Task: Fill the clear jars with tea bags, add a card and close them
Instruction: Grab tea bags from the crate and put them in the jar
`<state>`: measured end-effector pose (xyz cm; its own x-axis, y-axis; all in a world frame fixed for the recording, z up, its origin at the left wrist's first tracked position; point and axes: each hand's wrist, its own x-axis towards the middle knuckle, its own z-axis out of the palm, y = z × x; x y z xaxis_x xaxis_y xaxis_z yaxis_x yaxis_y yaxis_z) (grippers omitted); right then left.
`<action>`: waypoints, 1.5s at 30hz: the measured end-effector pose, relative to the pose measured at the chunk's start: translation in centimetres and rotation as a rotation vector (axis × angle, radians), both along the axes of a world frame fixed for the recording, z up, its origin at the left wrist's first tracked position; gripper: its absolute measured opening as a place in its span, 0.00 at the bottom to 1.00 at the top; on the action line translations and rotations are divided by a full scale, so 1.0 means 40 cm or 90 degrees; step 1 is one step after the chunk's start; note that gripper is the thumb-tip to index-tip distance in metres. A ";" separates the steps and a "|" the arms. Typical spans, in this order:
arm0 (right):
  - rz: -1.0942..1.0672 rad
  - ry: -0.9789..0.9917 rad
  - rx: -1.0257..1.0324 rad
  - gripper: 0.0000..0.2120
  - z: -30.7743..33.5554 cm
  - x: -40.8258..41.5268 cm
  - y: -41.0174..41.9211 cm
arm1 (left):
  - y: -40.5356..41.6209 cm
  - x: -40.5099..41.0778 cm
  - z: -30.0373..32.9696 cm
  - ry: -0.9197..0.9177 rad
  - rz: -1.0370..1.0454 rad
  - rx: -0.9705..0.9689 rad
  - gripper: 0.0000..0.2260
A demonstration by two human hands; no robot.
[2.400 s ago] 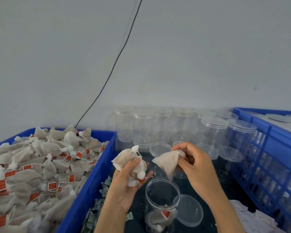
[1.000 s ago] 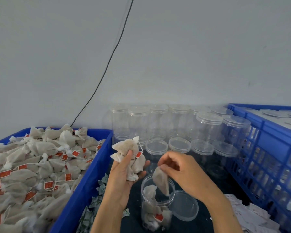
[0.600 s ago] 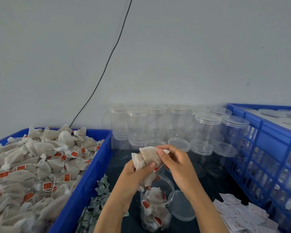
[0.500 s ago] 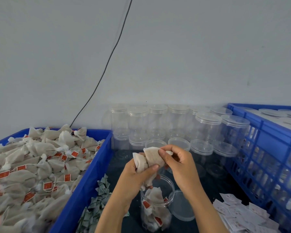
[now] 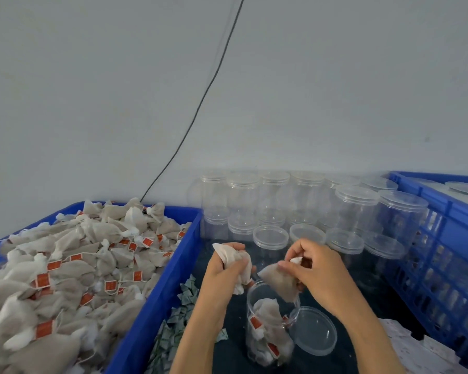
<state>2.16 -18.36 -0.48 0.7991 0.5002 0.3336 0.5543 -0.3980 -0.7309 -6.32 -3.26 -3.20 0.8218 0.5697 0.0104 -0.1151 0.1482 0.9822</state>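
Observation:
An open clear jar (image 5: 268, 344) stands on the dark surface in front of me, partly filled with tea bags with red tags. Its loose lid (image 5: 314, 334) lies flat just to its right. My left hand (image 5: 222, 273) grips a small bunch of tea bags (image 5: 234, 259) above and left of the jar's mouth. My right hand (image 5: 312, 268) pinches one tea bag (image 5: 280, 282) by its top, and the bag hangs tilted right over the jar's rim.
A blue bin (image 5: 157, 300) heaped with tea bags (image 5: 65, 276) fills the left. Lidded empty jars (image 5: 357, 209) are stacked along the wall behind. A blue crate (image 5: 443, 260) stands at the right. White cards (image 5: 422, 349) lie at the lower right, green packets (image 5: 179, 322) beside the bin.
My right hand took one tea bag from the bunch in my left hand and has drawn it right and down to the jar's mouth. The hands have come apart.

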 end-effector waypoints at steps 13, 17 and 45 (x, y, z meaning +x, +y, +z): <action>0.132 -0.068 -0.063 0.07 0.030 -0.074 0.126 | 0.137 -0.095 0.049 -0.023 0.278 0.028 0.10; 0.192 -0.018 -0.047 0.07 0.031 -0.096 0.157 | 0.182 -0.125 0.011 0.170 0.529 0.355 0.12; -0.055 0.150 0.358 0.07 -0.108 -0.050 -0.143 | 0.131 -0.013 -0.246 0.394 0.108 0.829 0.04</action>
<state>0.15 -24.07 -4.79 0.9135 0.2289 0.3362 0.3347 0.0469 -0.9412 -6.84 1.99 -13.05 0.8112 0.5228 0.2620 0.4442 -0.8423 0.3054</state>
